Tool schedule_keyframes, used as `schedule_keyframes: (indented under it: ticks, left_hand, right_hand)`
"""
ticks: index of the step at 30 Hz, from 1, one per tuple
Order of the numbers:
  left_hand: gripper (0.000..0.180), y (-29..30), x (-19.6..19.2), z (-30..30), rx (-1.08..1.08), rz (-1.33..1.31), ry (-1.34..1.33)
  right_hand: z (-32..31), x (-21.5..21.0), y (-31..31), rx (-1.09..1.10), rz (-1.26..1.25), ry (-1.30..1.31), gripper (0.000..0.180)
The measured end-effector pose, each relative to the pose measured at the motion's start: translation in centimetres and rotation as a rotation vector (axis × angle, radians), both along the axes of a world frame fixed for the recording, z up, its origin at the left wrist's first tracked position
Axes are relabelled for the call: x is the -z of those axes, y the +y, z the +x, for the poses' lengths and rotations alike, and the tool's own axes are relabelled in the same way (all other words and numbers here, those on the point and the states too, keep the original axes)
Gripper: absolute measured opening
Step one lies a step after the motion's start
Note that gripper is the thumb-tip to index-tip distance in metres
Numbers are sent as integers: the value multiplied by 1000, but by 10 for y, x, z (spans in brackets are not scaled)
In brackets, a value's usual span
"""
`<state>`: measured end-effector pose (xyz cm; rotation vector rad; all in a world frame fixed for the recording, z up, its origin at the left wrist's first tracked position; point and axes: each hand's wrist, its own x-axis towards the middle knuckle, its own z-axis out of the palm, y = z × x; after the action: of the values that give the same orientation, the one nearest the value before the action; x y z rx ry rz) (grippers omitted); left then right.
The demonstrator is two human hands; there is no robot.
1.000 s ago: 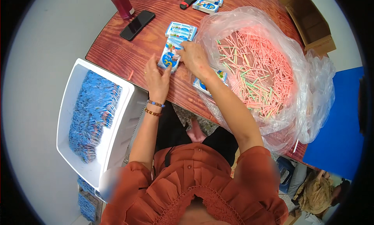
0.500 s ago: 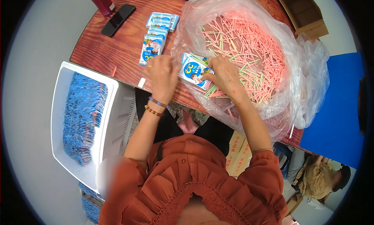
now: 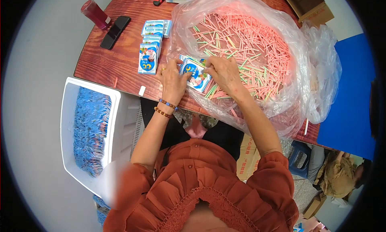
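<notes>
**Holding a small packet at the desk's near edge**

Gripping from both sides, the left hand [image 3: 172, 80] and the right hand [image 3: 224, 71] hold one small blue-and-white packet [image 3: 196, 74] between them, fingers curled around its ends. The packet lies tilted just above the near edge of the wooden desk [image 3: 120, 63], at the mouth of a large clear plastic bag [image 3: 305, 71]. Inside that bag sits a heap of thin pink and green sticks [image 3: 249, 43], and the right hand rests on the near side of the heap.

Just left of the left hand, a short row of matching packets [image 3: 150, 51] lies flat on the desk. Toward the far left corner lie a black phone [image 3: 115, 32] and a red bottle [image 3: 95, 14]. Off the desk's left edge stands a white crate [image 3: 68, 123] filled with blue packets. The left wrist wears two bead bracelets [image 3: 165, 108].
</notes>
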<state>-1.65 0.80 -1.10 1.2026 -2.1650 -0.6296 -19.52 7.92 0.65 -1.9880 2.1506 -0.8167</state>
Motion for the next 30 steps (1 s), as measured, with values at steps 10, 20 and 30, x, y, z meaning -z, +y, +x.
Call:
schedule_keyframes:
  ticks: [10,20,30]
  left_hand:
    - [16,3,-7,10,102,344,677]
    - [14,20,-34,0,166,741,947]
    - [16,34,-20,-11,-4,792,1132]
  right_hand:
    - [5,-17,4,-106,-195,-66,26]
    - [10,-20,17,-121,47,-1277,11]
    - [13,-23,27,24,33,-1056,13]
